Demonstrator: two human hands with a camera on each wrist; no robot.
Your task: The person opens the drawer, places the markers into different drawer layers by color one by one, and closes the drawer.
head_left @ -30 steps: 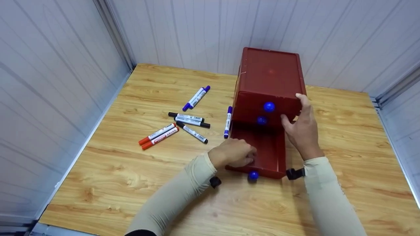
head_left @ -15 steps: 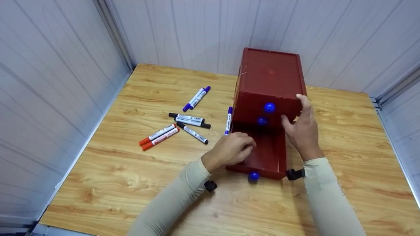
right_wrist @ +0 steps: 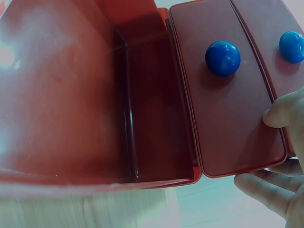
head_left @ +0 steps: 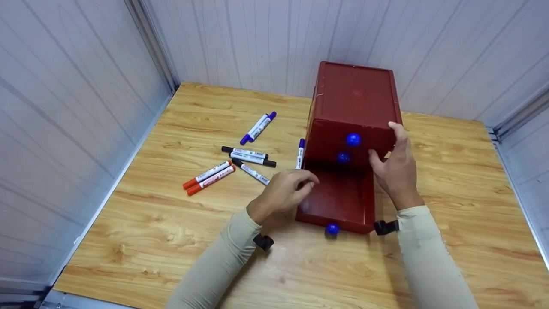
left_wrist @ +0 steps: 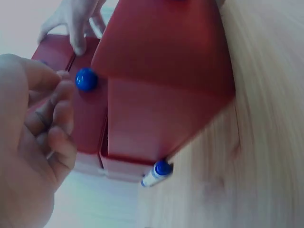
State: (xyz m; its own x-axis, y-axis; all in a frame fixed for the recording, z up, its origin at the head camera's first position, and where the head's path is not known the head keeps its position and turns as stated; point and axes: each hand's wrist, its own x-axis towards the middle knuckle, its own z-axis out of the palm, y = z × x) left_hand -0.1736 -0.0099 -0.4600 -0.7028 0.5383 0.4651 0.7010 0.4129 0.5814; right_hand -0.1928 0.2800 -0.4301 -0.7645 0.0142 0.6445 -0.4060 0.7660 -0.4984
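Observation:
A dark red drawer cabinet (head_left: 356,92) with blue ball knobs stands at the back right. Its bottom drawer (head_left: 339,197) is pulled out toward the front, and the bare red floor shows inside. My right hand (head_left: 398,171) holds the cabinet's front right edge, thumb on the drawer front and fingers round the side. Over the pulled-out drawer's left wall is my left hand (head_left: 285,191), its fingers loosely curled with nothing visible in them. A purple-capped marker (head_left: 300,154) lies along the cabinet's left side, its lower end hidden by the left hand.
On the wooden table left of the cabinet lie two red markers (head_left: 210,177), several black markers (head_left: 248,156) and a pair of purple markers (head_left: 258,127). White panel walls (head_left: 240,43) enclose the table's back and sides.
My left hand has drawn back from inside the pulled-out drawer, moving left to its left wall. The right hand and the cabinet have stayed put.

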